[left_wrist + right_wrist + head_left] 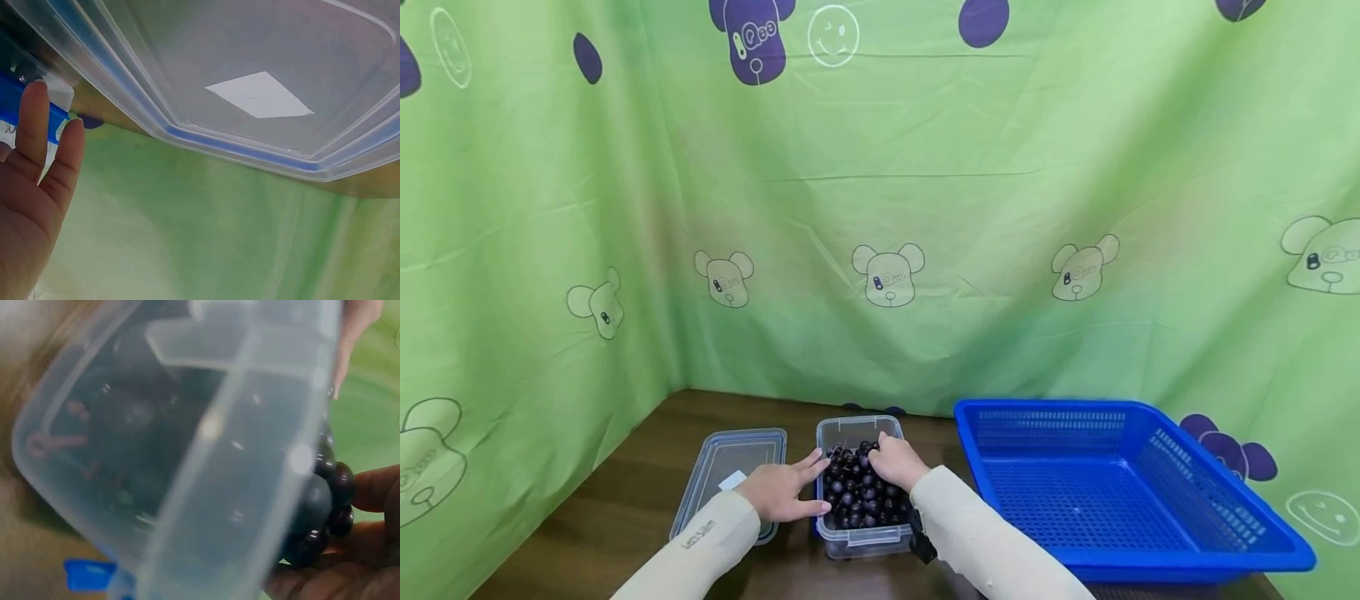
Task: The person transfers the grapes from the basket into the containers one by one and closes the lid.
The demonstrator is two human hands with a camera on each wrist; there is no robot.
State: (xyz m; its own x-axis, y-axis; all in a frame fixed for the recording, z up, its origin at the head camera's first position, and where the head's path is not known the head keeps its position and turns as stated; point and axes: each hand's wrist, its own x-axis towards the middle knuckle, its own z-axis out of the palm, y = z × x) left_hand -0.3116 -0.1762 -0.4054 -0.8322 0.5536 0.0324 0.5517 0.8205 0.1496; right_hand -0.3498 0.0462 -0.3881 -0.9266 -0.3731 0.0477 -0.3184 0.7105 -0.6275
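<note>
Dark purple grapes (855,492) fill a clear plastic container (868,537) in front of me. My right hand (897,461) reaches over its right rim and grips grapes at the far right of the pile. In the right wrist view, thumb and fingers (369,487) curl about several grapes (312,506) at the rim, and the container wall (206,456) fills much of the picture. My left hand (782,490) rests against the container's left rim, fingers spread and fairly straight. The left wrist view shows that hand (37,187) holding nothing.
Left of the container lies its clear lid (741,452) with a white label (732,481), partly under my left forearm. A large blue plastic basket (1075,560) stands on the right of the brown table (587,508). A green printed cloth (880,192) hangs behind and along the left.
</note>
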